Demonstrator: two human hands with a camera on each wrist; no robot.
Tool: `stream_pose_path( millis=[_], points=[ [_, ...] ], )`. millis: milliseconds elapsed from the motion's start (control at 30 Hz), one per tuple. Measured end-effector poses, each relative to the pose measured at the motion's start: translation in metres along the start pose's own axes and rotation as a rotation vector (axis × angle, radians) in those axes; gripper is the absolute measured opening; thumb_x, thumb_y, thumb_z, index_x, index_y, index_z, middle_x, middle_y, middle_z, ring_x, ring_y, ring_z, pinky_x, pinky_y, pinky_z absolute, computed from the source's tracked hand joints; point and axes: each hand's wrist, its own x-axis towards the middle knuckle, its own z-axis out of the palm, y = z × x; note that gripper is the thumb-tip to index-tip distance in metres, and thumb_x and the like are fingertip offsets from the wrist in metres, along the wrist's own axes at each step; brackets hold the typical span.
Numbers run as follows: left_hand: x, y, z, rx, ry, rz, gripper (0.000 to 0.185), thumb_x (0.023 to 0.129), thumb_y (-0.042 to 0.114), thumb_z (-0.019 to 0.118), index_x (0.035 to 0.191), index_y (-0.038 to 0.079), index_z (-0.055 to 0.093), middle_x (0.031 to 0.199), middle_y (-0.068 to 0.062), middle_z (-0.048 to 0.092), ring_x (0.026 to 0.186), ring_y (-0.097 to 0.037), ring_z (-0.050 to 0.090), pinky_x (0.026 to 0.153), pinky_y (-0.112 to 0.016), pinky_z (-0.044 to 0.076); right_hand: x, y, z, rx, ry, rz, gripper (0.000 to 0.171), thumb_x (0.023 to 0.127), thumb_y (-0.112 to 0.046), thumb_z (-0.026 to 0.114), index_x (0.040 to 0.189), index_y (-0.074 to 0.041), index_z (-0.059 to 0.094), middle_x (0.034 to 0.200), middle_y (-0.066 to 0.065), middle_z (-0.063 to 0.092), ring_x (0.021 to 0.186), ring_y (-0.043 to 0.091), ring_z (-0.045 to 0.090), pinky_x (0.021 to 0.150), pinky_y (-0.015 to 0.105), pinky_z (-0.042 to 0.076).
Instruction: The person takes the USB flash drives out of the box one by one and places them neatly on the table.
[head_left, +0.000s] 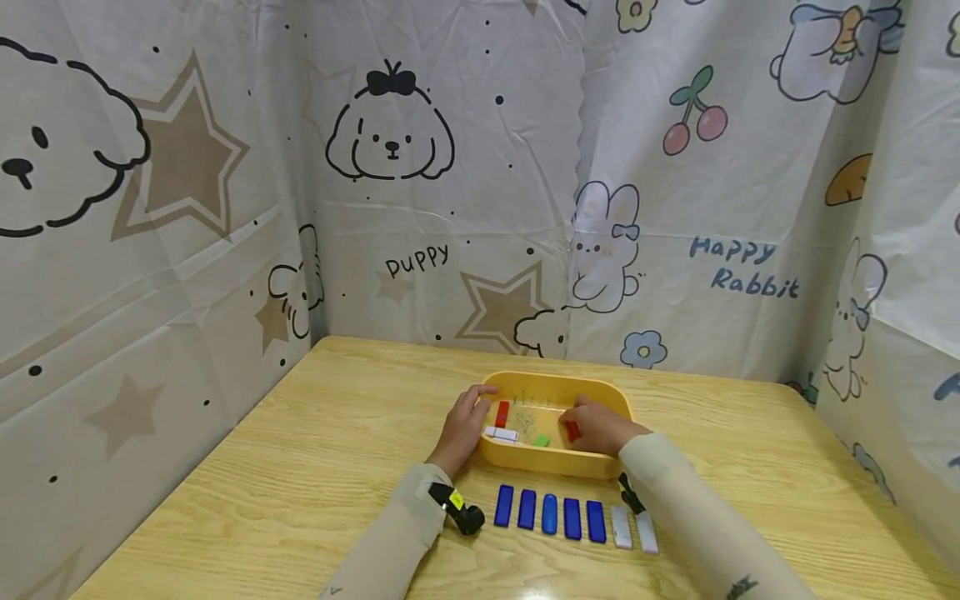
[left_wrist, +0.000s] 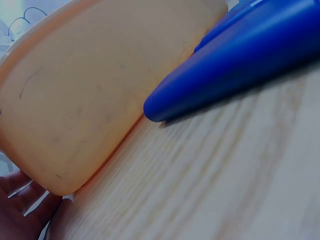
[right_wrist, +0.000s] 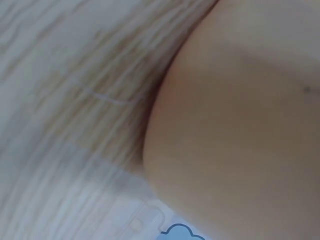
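on your wooden worktop (head_left: 300,467), left hand (head_left: 462,425) gripping the yellow tray (head_left: 600,392) rim, right hand (head_left: 596,425) pinching a red block (head_left: 572,431), a jerk could tip it.

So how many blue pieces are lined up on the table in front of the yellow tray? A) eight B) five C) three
B: the head view shows five blue pieces side by side on the table in front of the yellow tray, with two white pieces to their right.
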Motion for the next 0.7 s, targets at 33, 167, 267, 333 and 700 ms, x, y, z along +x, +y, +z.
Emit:
stream_pose_path(
  millis=[33,167,267,333,700],
  points=[
    [-0.0002,0.0000,0.0000,0.001,0.000,0.000,0.028,0.099,0.024,0.042,0.120,0.016,0.060,0.131,-0.012,0.053,0.124,-0.030,0.047,0.104,-0.051,0.034,-0.0002,0.0002,0.0003,0.003,0.003,0.000,0.031,0.081,-0.016,0.077,0.110,-0.009,0.070,0.095,0.006,0.050,0.082,0.020,0.048,0.076,0.033,0.046],
    [-0.0006,0.0001,0.0000,0.003,0.000,0.003,0.028,0.099,0.023,0.042,0.120,0.015,0.059,0.130,-0.012,0.053,0.124,-0.030,0.048,0.104,-0.051,0.035,-0.0010,0.0017,0.0006,0.011,0.022,-0.009,0.017,0.082,-0.020,0.076,0.096,-0.013,0.069,0.088,0.004,0.047,0.082,0.020,0.046,0.072,0.032,0.042],
    [-0.0007,0.0005,-0.0001,0.005,-0.001,0.003,0.028,0.099,0.024,0.042,0.120,0.016,0.059,0.130,-0.012,0.053,0.124,-0.030,0.048,0.104,-0.051,0.035,-0.0014,0.0033,0.0004,0.017,0.040,-0.013,0.016,0.081,-0.021,0.076,0.093,-0.015,0.067,0.086,0.003,0.047,0.081,0.020,0.045,0.071,0.032,0.042],
    [-0.0005,0.0006,-0.0001,0.006,-0.001,0.004,0.028,0.099,0.024,0.042,0.120,0.016,0.059,0.130,-0.012,0.053,0.124,-0.030,0.048,0.104,-0.051,0.035,-0.0012,0.0039,0.0001,0.020,0.049,-0.009,0.018,0.080,-0.022,0.077,0.093,-0.016,0.066,0.086,0.003,0.047,0.081,0.020,0.046,0.071,0.032,0.043],
    [-0.0010,0.0009,-0.0002,0.007,0.000,0.001,0.028,0.099,0.023,0.042,0.120,0.016,0.059,0.130,-0.012,0.053,0.124,-0.031,0.048,0.104,-0.052,0.034,-0.0033,0.0014,-0.0034,0.017,0.129,0.001,0.019,0.077,-0.032,0.076,0.091,-0.023,0.066,0.083,0.000,0.050,0.078,0.019,0.046,0.068,0.031,0.042]
  ],
)
